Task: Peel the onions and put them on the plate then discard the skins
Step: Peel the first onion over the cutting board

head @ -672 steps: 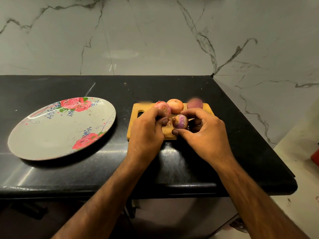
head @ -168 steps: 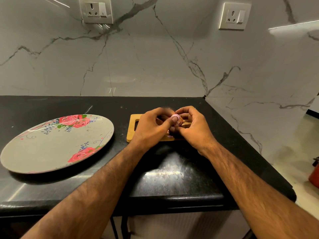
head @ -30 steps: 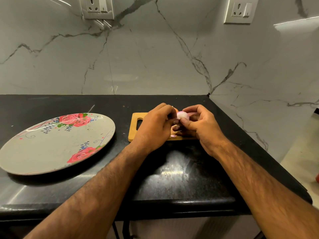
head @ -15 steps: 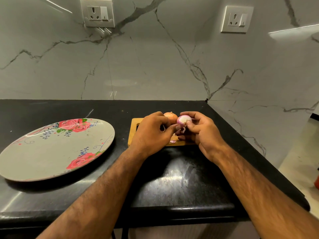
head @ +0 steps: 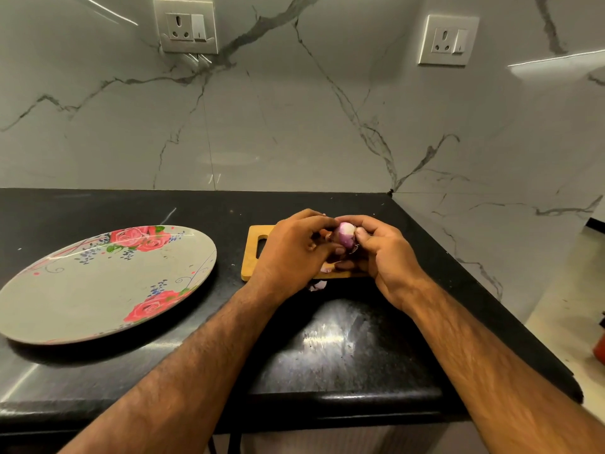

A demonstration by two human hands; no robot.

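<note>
A small, partly peeled onion, white and purple, is held above the wooden cutting board. My left hand and my right hand both pinch it between curled fingers, thumbs on its sides. A loose strip of skin hangs at its lower right. Pink skin scraps lie on the board's front edge and on the counter just before it. The flowered plate lies to the left with nothing on it. My hands hide the other onions on the board.
The black stone counter ends at a front edge near me and a slanted right edge, with floor beyond. A marble wall with two sockets stands behind. A red object shows at the far right on the floor.
My hands have closed tighter round the onion and now hide the orange onion behind them. The onion has turned a little, showing more peeled white. The camera has tilted up slightly.
</note>
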